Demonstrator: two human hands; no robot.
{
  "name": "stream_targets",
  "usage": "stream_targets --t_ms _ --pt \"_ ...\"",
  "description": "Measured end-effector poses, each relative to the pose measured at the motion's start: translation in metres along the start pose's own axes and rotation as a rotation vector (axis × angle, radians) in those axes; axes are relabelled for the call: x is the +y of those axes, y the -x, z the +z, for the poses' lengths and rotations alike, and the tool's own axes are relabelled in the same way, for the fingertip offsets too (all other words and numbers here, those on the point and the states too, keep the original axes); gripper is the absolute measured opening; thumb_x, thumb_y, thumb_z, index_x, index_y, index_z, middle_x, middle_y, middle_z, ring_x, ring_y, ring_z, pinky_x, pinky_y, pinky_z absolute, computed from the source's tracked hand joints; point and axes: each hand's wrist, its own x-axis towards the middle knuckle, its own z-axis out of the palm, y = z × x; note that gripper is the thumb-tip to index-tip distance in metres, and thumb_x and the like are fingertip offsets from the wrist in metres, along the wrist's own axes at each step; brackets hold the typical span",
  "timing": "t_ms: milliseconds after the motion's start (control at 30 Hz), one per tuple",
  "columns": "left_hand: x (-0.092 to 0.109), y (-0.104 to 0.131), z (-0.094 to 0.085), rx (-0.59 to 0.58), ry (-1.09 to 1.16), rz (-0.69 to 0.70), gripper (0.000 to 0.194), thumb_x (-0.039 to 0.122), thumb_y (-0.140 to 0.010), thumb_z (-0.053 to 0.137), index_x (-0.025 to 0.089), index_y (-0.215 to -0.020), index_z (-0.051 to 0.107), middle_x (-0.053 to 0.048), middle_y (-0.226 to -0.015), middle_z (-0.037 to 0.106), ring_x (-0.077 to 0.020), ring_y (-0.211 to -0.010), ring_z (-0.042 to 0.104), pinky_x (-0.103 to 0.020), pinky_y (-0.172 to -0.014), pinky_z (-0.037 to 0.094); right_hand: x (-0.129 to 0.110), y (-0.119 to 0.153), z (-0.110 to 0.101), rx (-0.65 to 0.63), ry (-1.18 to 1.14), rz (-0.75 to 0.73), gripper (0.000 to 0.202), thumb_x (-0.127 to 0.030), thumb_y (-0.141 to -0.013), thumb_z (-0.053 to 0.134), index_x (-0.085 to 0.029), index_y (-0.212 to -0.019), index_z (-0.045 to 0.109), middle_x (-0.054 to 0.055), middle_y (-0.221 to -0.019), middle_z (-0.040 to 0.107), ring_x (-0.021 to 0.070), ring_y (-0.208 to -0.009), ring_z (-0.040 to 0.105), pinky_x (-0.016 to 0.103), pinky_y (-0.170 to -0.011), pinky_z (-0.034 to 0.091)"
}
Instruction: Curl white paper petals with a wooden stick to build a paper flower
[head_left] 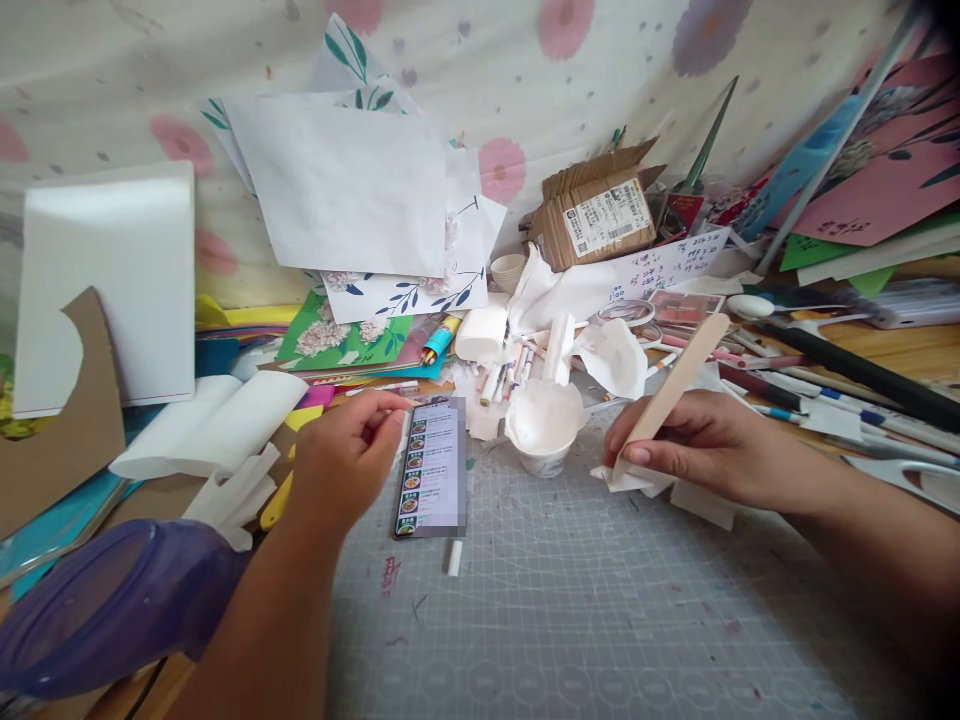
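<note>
My right hand (686,450) is closed around a flat wooden craft stick (679,380), which slants up to the right. Under its fingertips lies crumpled white paper (634,478) on the grey cutting mat (570,600). My left hand (349,445) is closed in a pinch at the upper left edge of a phone (424,470); what the fingers hold, if anything, I cannot make out. The phone lies face up with a lit list of food pictures. Between the hands stands a small paper cup (546,455) lined with white paper. A short white stub (454,558) lies below the phone.
Behind the cup are several markers (517,370), white paper pieces (611,355) and an opened cardboard box (600,225). Pens and brushes (817,400) crowd the right. White rolls (217,425), a cut cardboard piece (82,400) and a purple object (112,610) lie left.
</note>
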Motion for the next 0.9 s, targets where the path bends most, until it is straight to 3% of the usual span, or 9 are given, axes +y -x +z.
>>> stream_targets --t_ms 67,100,167,200,333,467,600,767,900 --pt "0.022 0.019 -0.002 0.132 0.140 0.241 0.016 0.026 -0.089 0.050 0.025 -0.084 0.066 -0.001 -0.071 0.070 -0.0192 -0.063 0.063 -0.033 -0.061 0.048 -0.001 0.001 0.000 0.007 -0.037 0.004 0.034 -0.049 -0.091 0.065 -0.017 -0.089 0.076 0.010 -0.086 0.079 0.0228 -0.080 0.072 0.031 -0.067 0.057" --pt "0.035 0.031 -0.001 0.113 0.226 0.418 0.015 0.021 -0.089 0.050 0.025 -0.083 0.064 0.000 -0.069 0.069 -0.0175 -0.061 0.061 -0.032 -0.060 0.048 -0.002 0.001 0.000 0.005 -0.054 0.001 0.034 -0.049 -0.090 0.066 -0.016 -0.088 0.076 0.010 -0.085 0.079 0.0224 -0.079 0.072 0.031 -0.066 0.057" --pt "0.064 0.053 0.005 -0.062 0.317 0.688 0.012 0.016 -0.086 0.053 0.025 -0.083 0.058 0.002 -0.064 0.065 -0.0166 -0.058 0.059 -0.032 -0.059 0.049 -0.005 0.003 0.001 0.000 -0.095 -0.017 0.033 -0.048 -0.090 0.067 -0.016 -0.087 0.076 0.009 -0.083 0.078 0.0210 -0.077 0.072 0.030 -0.065 0.057" --pt "0.078 0.062 0.011 -0.148 0.335 0.741 0.010 0.016 -0.085 0.054 0.025 -0.087 0.057 0.000 -0.067 0.065 -0.0176 -0.060 0.061 -0.033 -0.058 0.050 -0.007 0.003 0.002 -0.004 -0.123 -0.032 0.032 -0.047 -0.090 0.067 -0.017 -0.087 0.076 0.009 -0.082 0.078 0.0200 -0.075 0.071 0.029 -0.064 0.057" --pt "0.110 0.076 0.041 -0.206 0.341 0.639 0.035 0.018 -0.084 0.058 0.021 -0.117 0.046 -0.007 -0.093 0.072 -0.0216 -0.068 0.069 -0.035 -0.053 0.054 -0.014 0.004 0.006 -0.023 -0.236 -0.084 0.028 -0.043 -0.090 0.068 -0.017 -0.084 0.075 0.005 -0.078 0.076 0.0172 -0.071 0.069 0.028 -0.066 0.057" --pt "0.110 0.071 0.063 -0.130 0.315 0.634 0.036 0.019 -0.088 0.058 0.022 -0.119 0.041 -0.005 -0.089 0.071 -0.0217 -0.069 0.071 -0.033 -0.055 0.055 -0.014 0.004 0.008 0.011 -0.256 -0.058 0.027 -0.042 -0.090 0.068 -0.016 -0.083 0.073 0.004 -0.076 0.075 0.0162 -0.069 0.068 0.026 -0.064 0.054" --pt "0.102 0.070 0.073 -0.112 0.424 0.590 0.025 0.020 -0.089 0.059 0.024 -0.109 0.045 -0.001 -0.082 0.070 -0.0150 -0.057 0.065 -0.028 -0.051 0.049 -0.012 0.005 0.008 -0.003 -0.227 -0.043 0.026 -0.040 -0.091 0.066 -0.015 -0.085 0.072 0.005 -0.077 0.074 0.0164 -0.070 0.066 0.027 -0.065 0.054" --pt "0.095 0.067 0.078 -0.246 0.641 0.391 0.026 0.027 -0.087 0.066 0.023 -0.107 0.049 0.001 -0.075 0.068 -0.0120 -0.050 0.060 -0.026 -0.050 0.049 -0.016 0.005 0.010 -0.054 -0.223 -0.126 0.021 -0.034 -0.095 0.063 -0.016 -0.089 0.071 0.004 -0.081 0.073 0.0151 -0.073 0.067 0.025 -0.068 0.053" --pt "0.093 0.065 0.074 -0.350 0.685 0.323 0.019 0.032 -0.085 0.069 0.022 -0.095 0.056 0.002 -0.068 0.067 -0.0122 -0.051 0.058 -0.025 -0.049 0.045 -0.018 0.006 0.012 -0.105 -0.189 -0.201 0.017 -0.028 -0.097 0.060 -0.015 -0.091 0.069 0.006 -0.085 0.073 0.0163 -0.079 0.069 0.026 -0.073 0.055"
